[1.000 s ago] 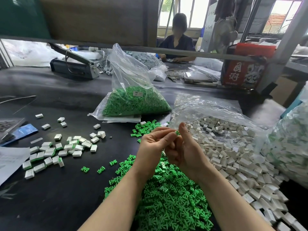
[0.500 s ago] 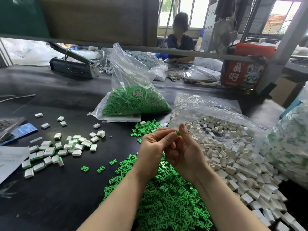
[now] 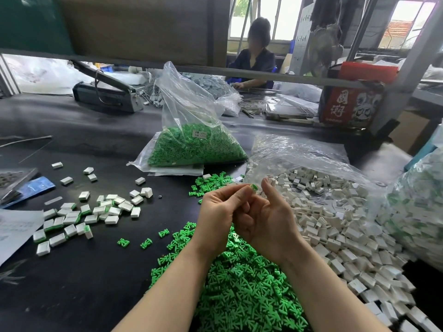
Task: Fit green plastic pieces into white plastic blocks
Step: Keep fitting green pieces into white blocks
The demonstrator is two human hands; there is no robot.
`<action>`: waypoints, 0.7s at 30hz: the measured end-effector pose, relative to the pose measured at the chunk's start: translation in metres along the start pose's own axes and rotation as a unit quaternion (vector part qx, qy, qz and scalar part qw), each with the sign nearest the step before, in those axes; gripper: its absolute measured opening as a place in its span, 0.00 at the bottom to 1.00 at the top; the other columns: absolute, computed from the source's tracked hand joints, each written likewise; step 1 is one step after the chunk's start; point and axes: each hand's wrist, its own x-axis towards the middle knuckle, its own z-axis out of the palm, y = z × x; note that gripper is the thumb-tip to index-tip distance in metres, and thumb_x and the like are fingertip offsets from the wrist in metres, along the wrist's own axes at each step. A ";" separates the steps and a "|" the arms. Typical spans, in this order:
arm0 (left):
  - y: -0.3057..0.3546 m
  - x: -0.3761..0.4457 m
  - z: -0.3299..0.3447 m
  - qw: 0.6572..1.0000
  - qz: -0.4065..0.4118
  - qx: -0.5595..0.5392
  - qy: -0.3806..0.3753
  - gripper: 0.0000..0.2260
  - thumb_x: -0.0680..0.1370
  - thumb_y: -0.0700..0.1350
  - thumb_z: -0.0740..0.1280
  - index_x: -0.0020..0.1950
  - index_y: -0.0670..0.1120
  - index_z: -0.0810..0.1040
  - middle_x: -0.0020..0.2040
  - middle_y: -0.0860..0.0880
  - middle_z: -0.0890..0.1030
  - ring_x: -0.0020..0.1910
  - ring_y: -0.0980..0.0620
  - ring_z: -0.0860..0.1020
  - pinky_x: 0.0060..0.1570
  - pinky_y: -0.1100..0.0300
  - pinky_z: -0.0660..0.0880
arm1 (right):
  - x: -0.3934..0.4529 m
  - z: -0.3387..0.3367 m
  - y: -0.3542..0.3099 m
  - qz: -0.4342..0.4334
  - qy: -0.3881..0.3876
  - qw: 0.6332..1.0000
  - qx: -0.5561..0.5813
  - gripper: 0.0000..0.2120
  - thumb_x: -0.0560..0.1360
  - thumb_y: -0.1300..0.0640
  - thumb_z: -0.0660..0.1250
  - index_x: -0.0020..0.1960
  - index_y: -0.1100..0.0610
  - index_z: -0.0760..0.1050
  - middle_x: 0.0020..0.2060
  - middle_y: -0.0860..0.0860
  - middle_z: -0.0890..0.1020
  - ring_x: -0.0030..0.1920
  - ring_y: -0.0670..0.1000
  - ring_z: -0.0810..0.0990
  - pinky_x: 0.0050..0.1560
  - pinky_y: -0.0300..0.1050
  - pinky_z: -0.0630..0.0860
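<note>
My left hand (image 3: 219, 213) and my right hand (image 3: 272, 222) are pressed together above the black table. A small green plastic piece (image 3: 253, 187) is pinched at my left fingertips. My right thumb stands just to its right. My right fingers curl under the left ones, and what they hold is hidden. Below my wrists lies a loose pile of green pieces (image 3: 242, 286). To the right, white blocks (image 3: 335, 226) spill out of a clear bag. At the left lies a scatter of fitted white-and-green blocks (image 3: 84, 216).
A clear bag of green pieces (image 3: 191, 147) stands behind my hands. Another bag of fitted blocks (image 3: 417, 212) fills the right edge. A bag sealer (image 3: 105, 94) and a red box (image 3: 350, 104) sit at the back. Paper (image 3: 14, 231) lies at the left. A person (image 3: 254, 58) sits opposite.
Both hands stay together in the same spot. Only the fingertips have shifted slightly around the green piece.
</note>
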 end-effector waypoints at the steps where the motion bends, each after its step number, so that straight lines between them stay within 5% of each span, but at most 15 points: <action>1: 0.000 0.000 0.000 1.000 0.000 -0.002 0.000 0.08 0.70 0.47 0.73 0.44 0.44 0.85 0.29 0.48 0.76 0.20 0.53 0.72 0.22 0.64 0.69 | 0.000 0.000 0.000 0.000 -0.001 1.000 0.000 0.27 0.75 0.34 0.54 0.31 0.55 0.72 0.25 0.50 0.69 0.26 0.47 0.66 0.28 0.41 0.64; 13: 0.005 -0.002 0.003 0.999 0.022 0.041 -0.017 0.06 0.74 0.47 0.71 0.46 0.47 0.86 0.30 0.51 0.76 0.23 0.53 0.73 0.24 0.63 0.70 | 0.002 -0.002 -0.002 -0.037 -0.009 0.999 -0.026 0.21 0.73 0.38 0.61 0.35 0.55 0.69 0.25 0.48 0.69 0.26 0.46 0.65 0.29 0.41 0.59; 17: 0.006 -0.002 0.005 0.993 0.058 0.102 0.002 0.08 0.75 0.46 0.68 0.48 0.52 0.86 0.30 0.55 0.77 0.30 0.57 0.75 0.30 0.63 0.74 | 0.002 -0.003 -0.003 -0.084 0.005 0.990 -0.112 0.22 0.72 0.36 0.61 0.35 0.54 0.72 0.28 0.48 0.68 0.28 0.46 0.64 0.29 0.39 0.61; 21: 0.008 -0.002 0.005 0.990 0.069 0.116 0.030 0.06 0.73 0.43 0.67 0.47 0.45 0.83 0.27 0.54 0.79 0.26 0.57 0.76 0.27 0.62 0.75 | 0.000 -0.002 -0.002 -0.109 0.007 0.975 -0.192 0.28 0.74 0.36 0.59 0.49 0.62 0.75 0.31 0.50 0.66 0.31 0.46 0.61 0.33 0.44 0.56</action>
